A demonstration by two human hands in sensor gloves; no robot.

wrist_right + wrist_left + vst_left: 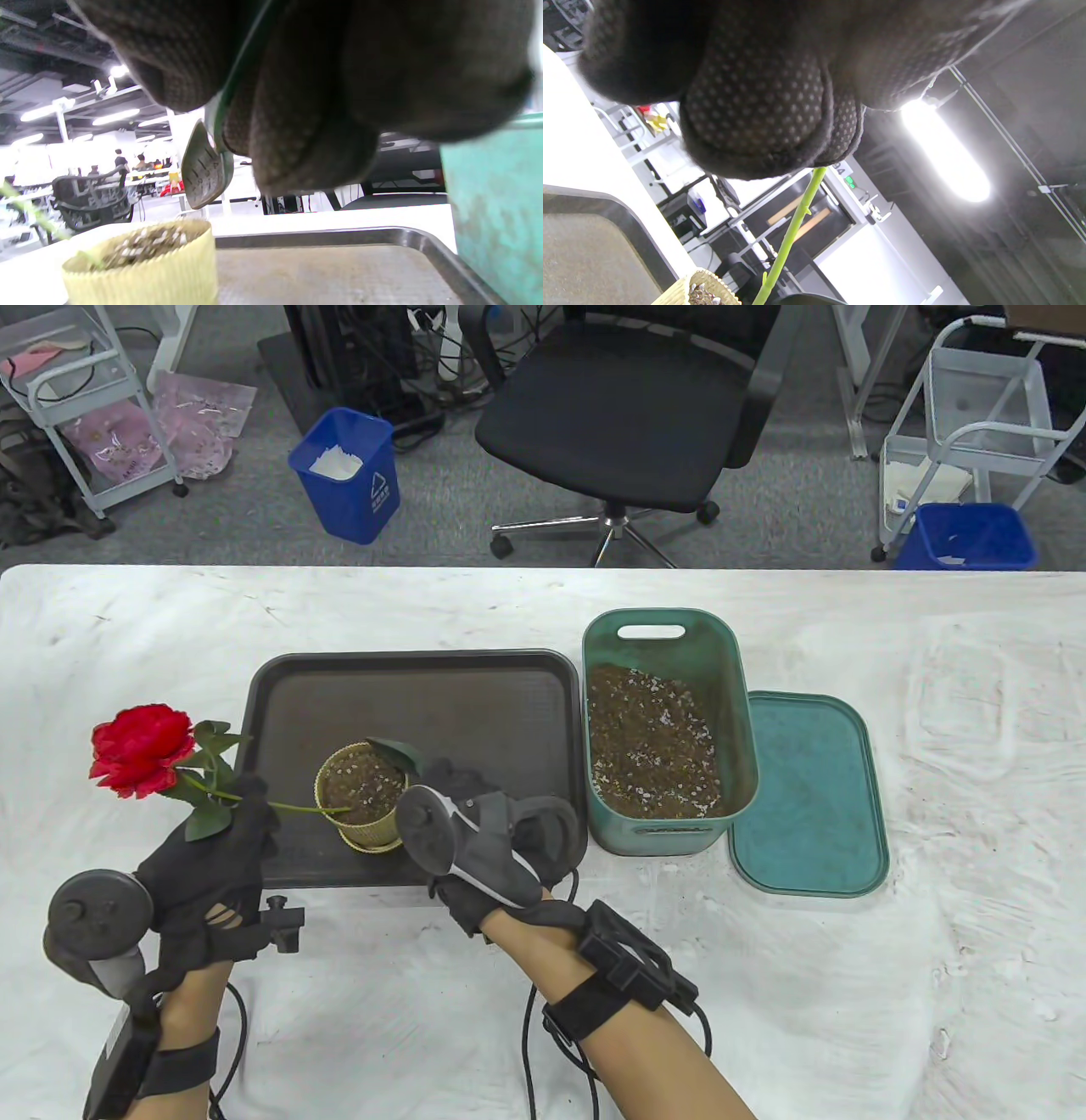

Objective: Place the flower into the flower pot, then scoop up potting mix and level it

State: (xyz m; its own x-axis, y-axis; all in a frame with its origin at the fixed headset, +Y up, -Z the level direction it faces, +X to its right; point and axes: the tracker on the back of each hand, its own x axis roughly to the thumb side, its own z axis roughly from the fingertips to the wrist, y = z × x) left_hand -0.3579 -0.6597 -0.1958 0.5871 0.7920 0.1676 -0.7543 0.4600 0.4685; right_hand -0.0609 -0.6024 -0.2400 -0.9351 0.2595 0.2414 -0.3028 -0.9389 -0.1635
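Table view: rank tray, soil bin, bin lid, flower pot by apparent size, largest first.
1. Tray: widest footprint.
2. Soil bin and bin lid: look alike; the bin stands taller and nearer the camera and covers the lid's left edge, so no ranking between them.
3. Flower pot: clearly smallest.

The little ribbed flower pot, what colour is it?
Pale yellow, best seen in the right wrist view.

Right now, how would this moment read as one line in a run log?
step: planting flower | left hand: holds rose stem, tip in pot | right hand: holds scoop over pot | soil bin: open
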